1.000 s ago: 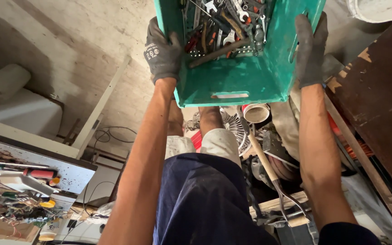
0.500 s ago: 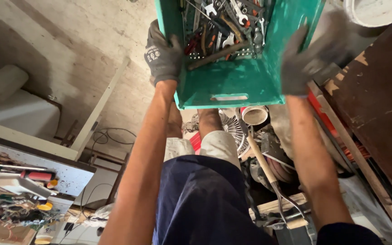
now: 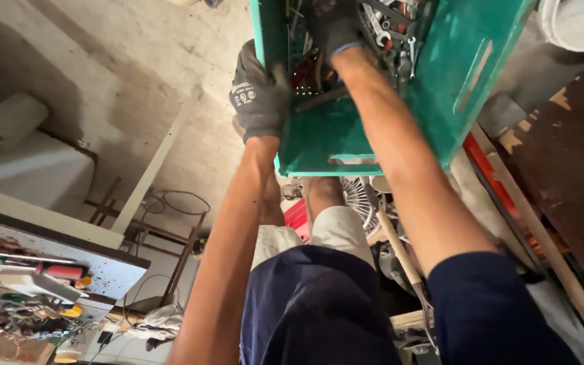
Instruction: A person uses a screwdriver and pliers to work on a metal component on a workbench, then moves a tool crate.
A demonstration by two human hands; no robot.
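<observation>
Far out to the left of the grip, a cluttered workbench (image 3: 32, 284) with screwdrivers and small tools lying on its speckled top. Closer in, a pale slanted board (image 3: 157, 159) leaning along the concrete wall, cables looped near its foot. Then the left hand (image 3: 259, 94), gloved in dark grey, clamped over the left wall of the green plastic crate (image 3: 366, 145), fingers curled inside the rim and thumb outside, pinching that wall firmly. Crate held up high, tilted, full of wrenches and mixed metal tools (image 3: 400, 40). Just right of that grip, the right hand (image 3: 334, 23), also gloved, plunged down inside the crate among the tools; fingers buried, impossible to tell whether closed on anything. Below, a wooden-handled tool (image 3: 400, 253) slanting downward. Far right, dark brown wooden panel (image 3: 569, 162).
</observation>
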